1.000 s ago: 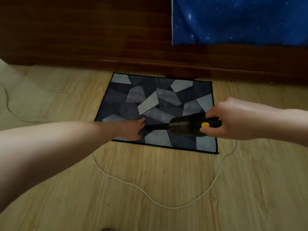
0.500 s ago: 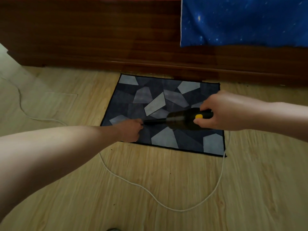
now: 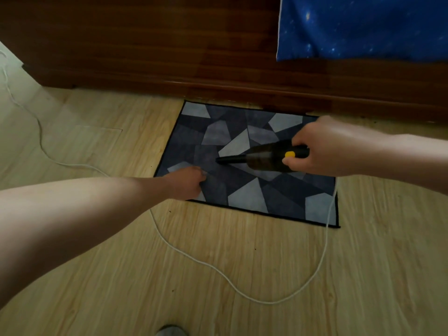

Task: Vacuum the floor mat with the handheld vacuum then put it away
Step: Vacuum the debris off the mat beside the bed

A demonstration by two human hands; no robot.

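Wooden floor (image 3: 218,263) carries the grey patterned mat (image 3: 242,197). The right hand (image 3: 322,149) has its grip clamped round the vacuum (image 3: 261,158), nozzle over the mat's middle. The left hand (image 3: 186,183) rests on the mat's near left corner; I cannot tell its grip.

A pale wood-grain floor (image 3: 218,275) is seen spread across the whole lower view, and small dark specks are scattered on it. Along the far side a dark reddish-brown wooden panel (image 3: 145,44) is set, with a glossy ledge near its base where a little light is caught. A blue cloth (image 3: 363,27) dotted with stars is draped over the panel at upper right. The room is dimly lit.
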